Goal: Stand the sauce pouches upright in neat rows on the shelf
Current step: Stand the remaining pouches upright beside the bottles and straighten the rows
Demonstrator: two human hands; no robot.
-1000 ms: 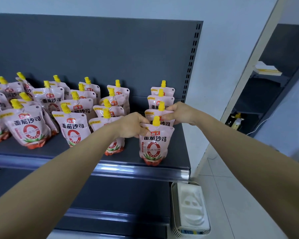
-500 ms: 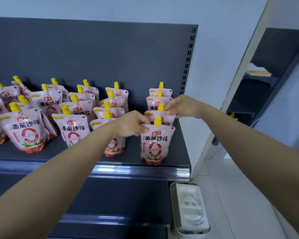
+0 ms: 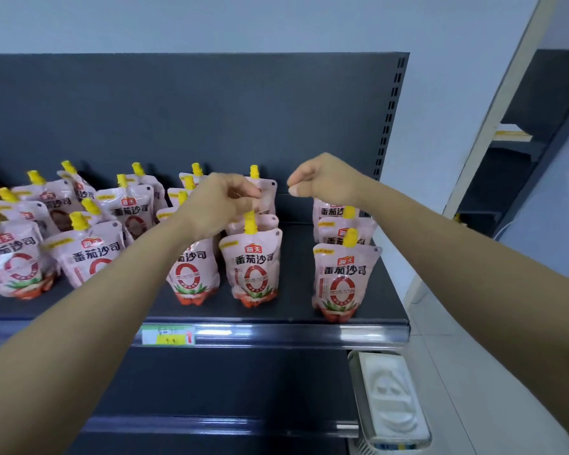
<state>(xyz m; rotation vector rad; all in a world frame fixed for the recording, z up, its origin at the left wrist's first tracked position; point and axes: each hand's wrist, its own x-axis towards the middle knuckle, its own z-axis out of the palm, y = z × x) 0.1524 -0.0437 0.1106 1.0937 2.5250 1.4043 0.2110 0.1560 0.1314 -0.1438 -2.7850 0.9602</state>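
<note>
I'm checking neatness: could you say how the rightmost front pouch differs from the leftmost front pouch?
The rightmost front pouch stands upright; the leftmost front pouch leans left. The rightmost heads a straight row; the leftmost sits among crooked ones. Both are pink with yellow caps.

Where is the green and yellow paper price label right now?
In the head view, the green and yellow paper price label sits in the dark shelf's glossy front rail, left of centre, below the pink sauce pouch behind the left forearm.
</note>
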